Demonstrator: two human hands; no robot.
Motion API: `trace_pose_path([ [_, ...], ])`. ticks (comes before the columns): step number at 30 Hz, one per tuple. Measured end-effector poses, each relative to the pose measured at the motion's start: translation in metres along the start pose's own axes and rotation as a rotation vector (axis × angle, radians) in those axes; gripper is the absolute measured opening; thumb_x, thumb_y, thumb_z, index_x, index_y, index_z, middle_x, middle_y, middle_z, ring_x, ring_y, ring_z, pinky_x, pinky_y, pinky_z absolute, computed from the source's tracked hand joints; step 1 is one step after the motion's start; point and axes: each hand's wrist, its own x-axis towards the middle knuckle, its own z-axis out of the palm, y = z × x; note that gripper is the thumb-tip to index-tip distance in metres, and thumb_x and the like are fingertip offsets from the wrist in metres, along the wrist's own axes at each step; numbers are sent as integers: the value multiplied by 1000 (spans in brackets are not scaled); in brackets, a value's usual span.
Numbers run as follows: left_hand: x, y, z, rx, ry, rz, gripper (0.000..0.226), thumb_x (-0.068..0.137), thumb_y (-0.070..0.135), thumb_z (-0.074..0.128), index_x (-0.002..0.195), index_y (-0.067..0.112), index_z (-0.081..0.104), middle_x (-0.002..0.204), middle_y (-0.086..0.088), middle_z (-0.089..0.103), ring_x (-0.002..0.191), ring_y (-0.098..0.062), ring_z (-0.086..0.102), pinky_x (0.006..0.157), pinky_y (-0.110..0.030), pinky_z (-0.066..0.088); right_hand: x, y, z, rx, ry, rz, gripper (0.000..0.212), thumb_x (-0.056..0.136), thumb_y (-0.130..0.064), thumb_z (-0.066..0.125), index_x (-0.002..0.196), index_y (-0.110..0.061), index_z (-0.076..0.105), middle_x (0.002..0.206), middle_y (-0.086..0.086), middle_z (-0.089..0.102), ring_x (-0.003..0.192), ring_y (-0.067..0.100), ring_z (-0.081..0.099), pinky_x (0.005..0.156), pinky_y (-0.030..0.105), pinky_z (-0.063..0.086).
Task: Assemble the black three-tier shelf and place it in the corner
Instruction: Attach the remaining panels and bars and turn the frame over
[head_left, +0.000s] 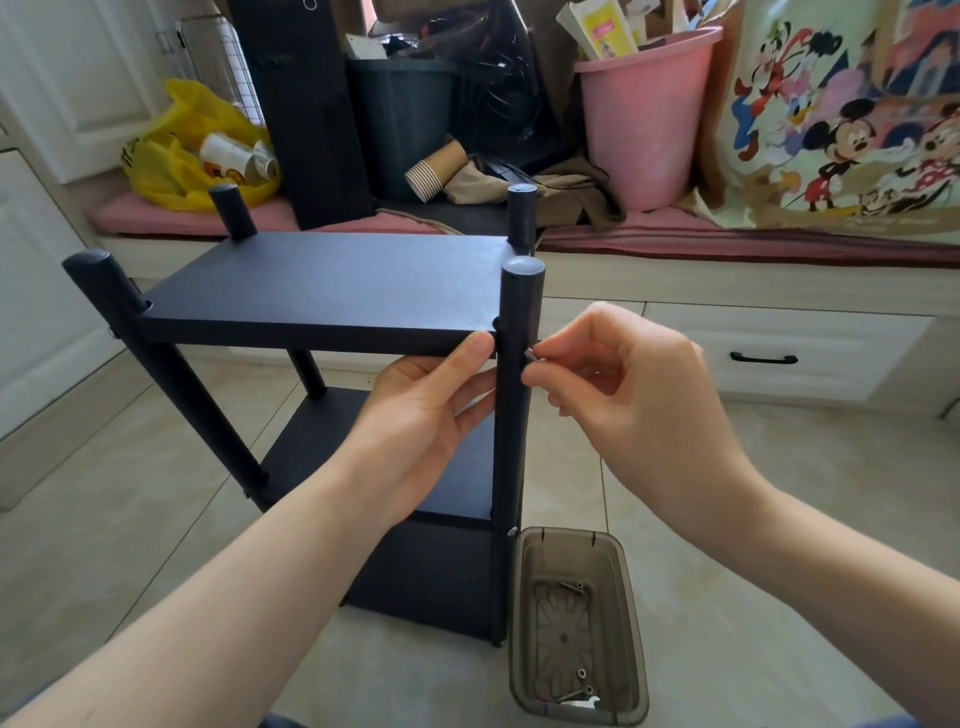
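The black three-tier shelf (322, 280) stands upright on the tiled floor, its boards held between four round black posts. My left hand (415, 410) reaches under the top board, thumb pressed on its front edge beside the near right post (511, 415). My right hand (623, 384) pinches a small metal screw (531, 355) against the right side of that post, level with the top board. Another screw head (512, 531) shows lower on the same post at the middle board.
A translucent brown plastic tray (631, 623) with a few loose screws and washers lies on the floor right of the shelf. Behind runs a window bench with a pink bucket (644, 130), a dark bin (400, 119), a yellow bag (182, 140) and a cartoon bag (841, 119). White drawers (779, 353) sit below.
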Motion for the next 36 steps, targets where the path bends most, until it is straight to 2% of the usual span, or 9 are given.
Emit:
trace_pose_path([
  [4,-1,1,-1,8,9,-9,27,85,33,72,107,18,79,125,-10,71,118,-27,67,99,-36,54,-2,0,1,-50,21,-33,17,84,-10,77,85,-22,66,73,-16,67,69,0,66,65,9,48],
  [11,-3,2,1,8,-6,-20,22,90,31,67,104,20,80,124,-10,72,119,-26,67,98,-34,55,3,-1,-1,59,4,49,13,81,-13,80,82,-20,69,71,-9,73,65,9,69,64,28,57],
  [16,-3,2,1,6,3,-13,22,88,32,69,102,20,80,123,-11,72,118,-27,68,93,-31,56,4,-2,-3,27,29,72,16,79,-24,81,78,-21,65,69,-7,72,64,12,68,63,29,56],
  [24,-3,1,2,19,20,-2,21,88,32,69,102,20,81,121,-10,73,116,-25,69,93,-31,56,4,-1,-2,-2,13,34,15,79,-19,82,78,-21,67,71,-11,70,66,8,67,64,17,50],
  [29,-2,-1,2,32,27,12,23,87,34,70,102,19,79,122,-10,73,117,-27,68,100,-38,55,3,0,-3,2,-2,32,17,82,-14,79,79,-25,66,73,-9,71,67,11,67,63,24,52],
  [36,-2,-1,1,33,11,17,21,89,33,68,102,22,80,121,-8,73,117,-26,68,97,-36,55,3,0,-2,-18,-5,21,17,85,-11,75,79,-23,66,73,-10,72,71,10,68,66,29,55],
])
